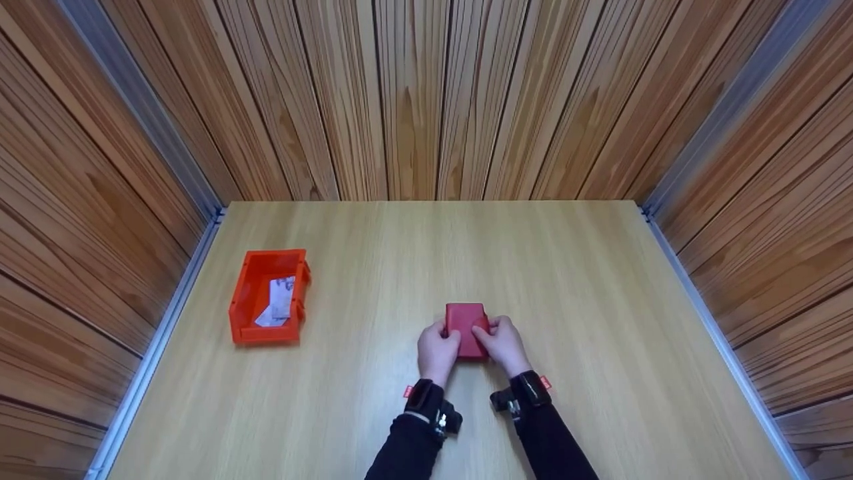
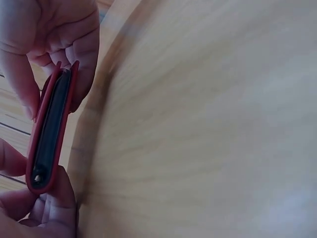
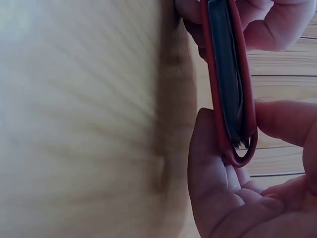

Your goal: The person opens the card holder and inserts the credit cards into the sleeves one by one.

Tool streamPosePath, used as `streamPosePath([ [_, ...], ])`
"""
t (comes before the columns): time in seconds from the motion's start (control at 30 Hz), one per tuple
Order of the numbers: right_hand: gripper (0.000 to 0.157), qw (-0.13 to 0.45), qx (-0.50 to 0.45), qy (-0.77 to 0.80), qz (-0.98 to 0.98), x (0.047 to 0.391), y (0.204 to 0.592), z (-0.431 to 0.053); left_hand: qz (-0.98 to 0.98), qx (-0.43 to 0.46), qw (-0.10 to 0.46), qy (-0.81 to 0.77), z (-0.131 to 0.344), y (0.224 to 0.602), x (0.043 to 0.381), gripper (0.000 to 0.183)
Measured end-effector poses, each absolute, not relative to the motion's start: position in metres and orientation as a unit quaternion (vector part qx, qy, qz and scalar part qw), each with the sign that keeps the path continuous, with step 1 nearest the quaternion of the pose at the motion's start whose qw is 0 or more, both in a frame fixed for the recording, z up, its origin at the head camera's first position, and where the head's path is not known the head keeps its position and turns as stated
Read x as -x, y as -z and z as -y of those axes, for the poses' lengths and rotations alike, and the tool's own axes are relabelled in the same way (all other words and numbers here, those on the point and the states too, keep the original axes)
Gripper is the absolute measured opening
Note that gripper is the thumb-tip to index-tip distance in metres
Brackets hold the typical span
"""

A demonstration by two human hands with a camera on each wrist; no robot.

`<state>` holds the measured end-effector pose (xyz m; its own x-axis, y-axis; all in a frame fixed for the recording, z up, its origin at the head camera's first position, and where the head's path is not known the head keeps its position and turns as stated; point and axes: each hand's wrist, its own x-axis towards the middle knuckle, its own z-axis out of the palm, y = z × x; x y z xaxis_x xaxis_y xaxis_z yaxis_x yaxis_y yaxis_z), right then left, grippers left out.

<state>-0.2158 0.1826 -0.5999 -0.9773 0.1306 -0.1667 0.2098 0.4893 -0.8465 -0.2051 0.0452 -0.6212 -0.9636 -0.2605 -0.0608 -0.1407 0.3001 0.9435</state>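
Note:
Both hands hold a red wallet (image 1: pixel 465 315) above the wooden table, near its front middle. My left hand (image 1: pixel 438 348) grips the left edge, thumb on top of the cover. At the right edge, my right hand (image 1: pixel 505 344) pinches the wallet between a thumb on the cover and fingers beneath. The left wrist view shows the wallet (image 2: pixel 69 101) edge-on and folded, its dark inside between two red covers. In the right wrist view, a rounded loop shows at one end of the wallet (image 3: pixel 251 124).
An orange-red plastic bin (image 1: pixel 238 300) stands on the left of the table, with pale printed paper slips (image 1: pixel 281 298) inside. Wood-plank walls (image 1: pixel 413 100) enclose the back and sides, with metal rails (image 1: pixel 166 307) along the table's side edges.

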Motion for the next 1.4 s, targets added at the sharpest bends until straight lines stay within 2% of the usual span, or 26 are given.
streamPosePath([
  [0.33, 0.032, 0.037, -0.073, 0.453, -0.888, 0.223, 0.6, -0.17, 0.839, -0.124, 0.092, 0.522, -0.032, 0.618, 0.209, 0.019],
  [0.63, 0.03, 0.021, -0.052, 0.423, -0.904, 0.228, 0.601, -0.163, 0.853, -0.129, 0.087, 0.498, -0.025, 0.618, 0.213, 0.008],
  [1.03, 0.029, -0.006, -0.027, 0.389, -0.921, 0.231, 0.604, -0.159, 0.875, -0.094, 0.102, 0.464, -0.021, 0.616, 0.214, 0.018],
  [1.27, 0.03, -0.036, -0.009, 0.349, -0.936, 0.231, 0.607, -0.158, 0.894, -0.065, 0.119, 0.426, -0.019, 0.617, 0.216, 0.011],
  [1.4, 0.03, -0.037, -0.013, 0.338, -0.94, 0.23, 0.607, -0.157, 0.9, -0.064, 0.109, 0.416, -0.019, 0.615, 0.216, 0.01],
])
